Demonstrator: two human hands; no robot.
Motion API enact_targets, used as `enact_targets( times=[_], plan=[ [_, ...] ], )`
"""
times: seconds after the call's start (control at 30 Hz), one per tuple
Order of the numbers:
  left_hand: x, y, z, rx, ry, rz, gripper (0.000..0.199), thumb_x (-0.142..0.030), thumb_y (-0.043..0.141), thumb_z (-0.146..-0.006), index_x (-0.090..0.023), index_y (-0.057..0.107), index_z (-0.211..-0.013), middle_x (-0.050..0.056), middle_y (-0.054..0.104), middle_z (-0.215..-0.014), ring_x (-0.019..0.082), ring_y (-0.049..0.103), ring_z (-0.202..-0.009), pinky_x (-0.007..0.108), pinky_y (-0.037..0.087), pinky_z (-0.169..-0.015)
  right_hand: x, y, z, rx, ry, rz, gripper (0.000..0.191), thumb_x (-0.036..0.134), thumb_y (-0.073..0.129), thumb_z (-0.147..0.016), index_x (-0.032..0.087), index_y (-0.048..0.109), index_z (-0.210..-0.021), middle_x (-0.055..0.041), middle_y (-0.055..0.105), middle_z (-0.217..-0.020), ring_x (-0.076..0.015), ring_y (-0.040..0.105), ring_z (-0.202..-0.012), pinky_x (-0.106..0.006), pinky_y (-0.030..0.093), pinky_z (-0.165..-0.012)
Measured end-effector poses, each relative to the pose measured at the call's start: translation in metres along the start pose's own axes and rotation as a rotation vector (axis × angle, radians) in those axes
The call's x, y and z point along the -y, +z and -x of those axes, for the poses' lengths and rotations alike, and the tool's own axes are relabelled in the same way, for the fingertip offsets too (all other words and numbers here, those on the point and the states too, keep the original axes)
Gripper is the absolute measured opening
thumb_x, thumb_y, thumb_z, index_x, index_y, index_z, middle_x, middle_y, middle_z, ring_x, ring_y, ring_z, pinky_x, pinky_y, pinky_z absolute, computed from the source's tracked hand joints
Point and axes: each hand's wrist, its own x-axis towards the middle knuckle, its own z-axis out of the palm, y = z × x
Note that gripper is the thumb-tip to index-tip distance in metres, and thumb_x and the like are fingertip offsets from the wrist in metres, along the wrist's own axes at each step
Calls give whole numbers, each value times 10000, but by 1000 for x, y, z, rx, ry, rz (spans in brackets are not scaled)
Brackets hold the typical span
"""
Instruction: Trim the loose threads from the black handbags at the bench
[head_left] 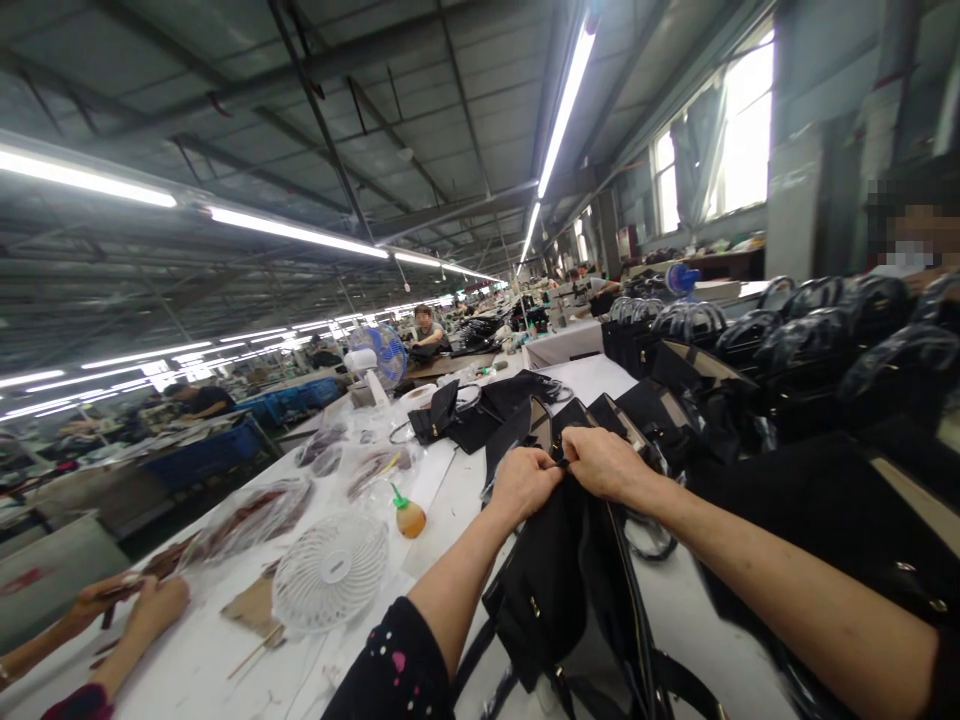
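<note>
A black handbag (544,570) with gold zips lies in front of me on the white table. My left hand (527,482) pinches the bag's far edge, thumb and fingers pressed together. Right beside it, my right hand (602,462) is closed on the same edge, with the fingertips of both hands nearly touching. Whatever small part lies between the fingertips is hidden. Black straps hang from the bag's near end. More black bags (491,408) with beige panels lie just beyond my hands.
Rows of black bags with plastic-wrapped handles (690,320) crowd the right side. To the left are a white round fan (330,572), a green-tipped oil bottle (409,517) and plastic wrap (251,520). A co-worker's hands (154,608) handle brown strips at far left. A blue fan (384,354) stands beyond.
</note>
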Motion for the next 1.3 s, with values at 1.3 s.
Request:
enact_targets(
  times=[1.3],
  plan=[
    [24,-40,13,130,499,-171,41,-212,665,-742,-195,701,-732,44,465,-1314,240,376,-1238,386,311,-1063,-48,26,87,-86,149,-828,401,339,671,-677,216,532,-1032,-16,639,-948,-188,606,-898,-290,471,-788]
  ],
)
